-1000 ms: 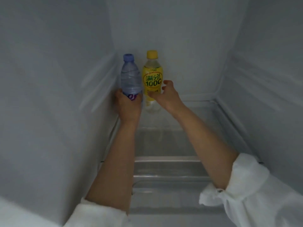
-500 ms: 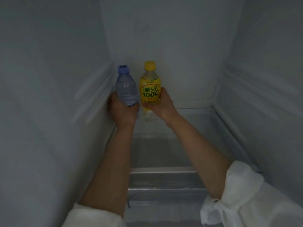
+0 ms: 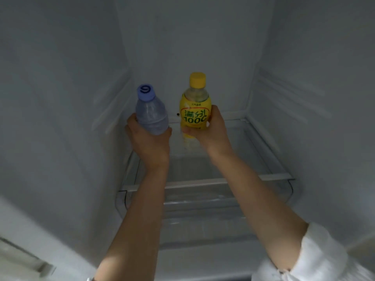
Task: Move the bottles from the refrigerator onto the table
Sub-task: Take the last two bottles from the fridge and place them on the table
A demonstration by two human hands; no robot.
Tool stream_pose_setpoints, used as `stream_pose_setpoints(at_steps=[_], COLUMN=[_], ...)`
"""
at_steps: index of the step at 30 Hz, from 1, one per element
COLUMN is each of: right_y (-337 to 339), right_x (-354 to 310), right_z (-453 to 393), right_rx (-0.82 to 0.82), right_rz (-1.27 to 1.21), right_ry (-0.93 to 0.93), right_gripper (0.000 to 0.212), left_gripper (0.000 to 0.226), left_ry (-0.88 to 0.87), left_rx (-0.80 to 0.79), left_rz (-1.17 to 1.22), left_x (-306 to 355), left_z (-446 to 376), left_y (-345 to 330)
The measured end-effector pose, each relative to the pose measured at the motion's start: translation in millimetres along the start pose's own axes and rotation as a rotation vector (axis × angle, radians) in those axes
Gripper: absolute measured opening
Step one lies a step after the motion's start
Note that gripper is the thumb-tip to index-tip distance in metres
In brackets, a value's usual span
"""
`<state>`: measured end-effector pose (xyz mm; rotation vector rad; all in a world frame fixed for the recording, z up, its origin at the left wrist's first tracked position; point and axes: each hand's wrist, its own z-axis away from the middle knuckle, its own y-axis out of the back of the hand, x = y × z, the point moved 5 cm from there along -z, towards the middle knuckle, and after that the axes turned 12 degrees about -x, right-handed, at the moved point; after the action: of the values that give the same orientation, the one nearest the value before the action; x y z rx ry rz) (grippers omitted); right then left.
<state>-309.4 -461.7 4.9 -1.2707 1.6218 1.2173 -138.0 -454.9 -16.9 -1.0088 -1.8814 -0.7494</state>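
Yellow-capped and yellow-labelled, the drink bottle (image 3: 195, 110) sits upright in your right hand (image 3: 209, 131), whose fingers wrap its lower half inside the refrigerator (image 3: 60, 98). Your left hand (image 3: 149, 139) grips the clear water bottle (image 3: 151, 116) around its base; that bottle leans toward you, its blue cap (image 3: 145, 92) tipped forward. Both bottles are close together, side by side, above the glass shelf (image 3: 203, 182) near the back wall. White sleeves (image 3: 316, 258) show at your forearms.
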Motion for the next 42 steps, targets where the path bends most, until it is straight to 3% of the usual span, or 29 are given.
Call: stream_pose_setpoints(at_steps=[9, 18, 34, 42], right_y=[35.6, 60.2, 121.4, 192.4], right_x=[-42.9, -70.6, -30.0, -3.2], right_z=[105.6, 254.7, 535.3, 720.1], right_rx=[0.198, 0.386, 0.542, 0.697], right_rz=[-0.163, -0.049, -0.032, 0.040], right_ry=[0.112, 0.099, -0.245, -0.493], right_gripper=[0.056, 0.059, 0.058, 0.056], left_gripper=[0.072, 0.070, 0.069, 0.075], left_ry=[-0.061, -0.078, -0.092, -0.046], left_rx=[-0.139, -0.239, -0.719, -1.042], left_rz=[-0.016, -0.035, -0.016, 0.015], left_x=[56.9, 101.1, 135.2, 163.9], left_z=[67.4, 172.6, 411.6, 592.0], left_y=[23.9, 78.0, 95.8, 80.0])
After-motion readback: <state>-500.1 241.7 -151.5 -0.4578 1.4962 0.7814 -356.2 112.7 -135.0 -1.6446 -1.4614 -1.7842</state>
